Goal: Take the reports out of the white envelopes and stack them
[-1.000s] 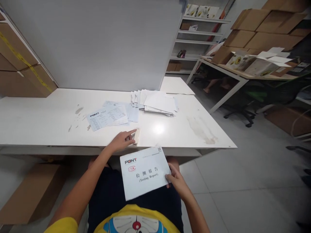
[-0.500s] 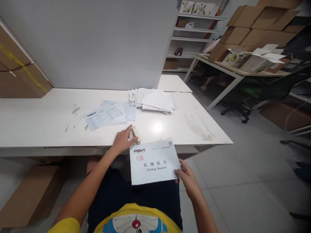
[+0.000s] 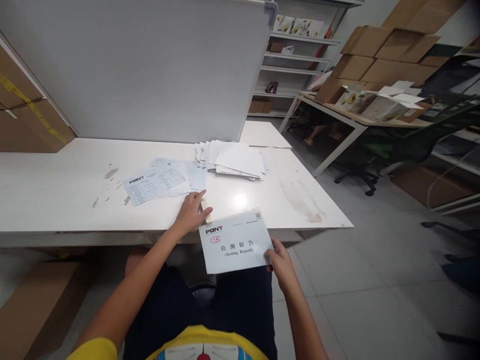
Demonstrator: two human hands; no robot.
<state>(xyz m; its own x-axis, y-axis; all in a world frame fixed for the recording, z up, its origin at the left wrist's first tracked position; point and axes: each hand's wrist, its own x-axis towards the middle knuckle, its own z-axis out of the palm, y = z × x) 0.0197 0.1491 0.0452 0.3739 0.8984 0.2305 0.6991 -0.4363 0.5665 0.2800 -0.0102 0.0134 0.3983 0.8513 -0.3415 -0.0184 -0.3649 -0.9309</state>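
My right hand (image 3: 280, 260) pinches the right edge of a paper booklet (image 3: 238, 257), its thumb on top. The cover is pale, with "PONY", a red stamp and "Testing Report" printed on it. The booklet hangs over my lap, and its far edge overlaps the table's front edge. My left hand (image 3: 190, 212) is at the booklet's far left corner, thumb and fingers spread around a small beige stapler (image 3: 205, 204). Part of the stapler is hidden by that hand, and whether the fingertips touch it is unclear.
Loose printed sheets (image 3: 155, 182) lie on the white table (image 3: 75, 200), left of a fanned paper stack (image 3: 240, 157). A grey-white panel (image 3: 161, 65) stands behind. Cartons (image 3: 33, 120) sit at the left. Beyond the table's right end are another desk, boxes and an office chair (image 3: 393, 142).
The fingers of my left hand have loosened and spread at the stapler. My right hand has brought the booklet's near edge up slightly, away from my lap. The camera view has shifted a little.
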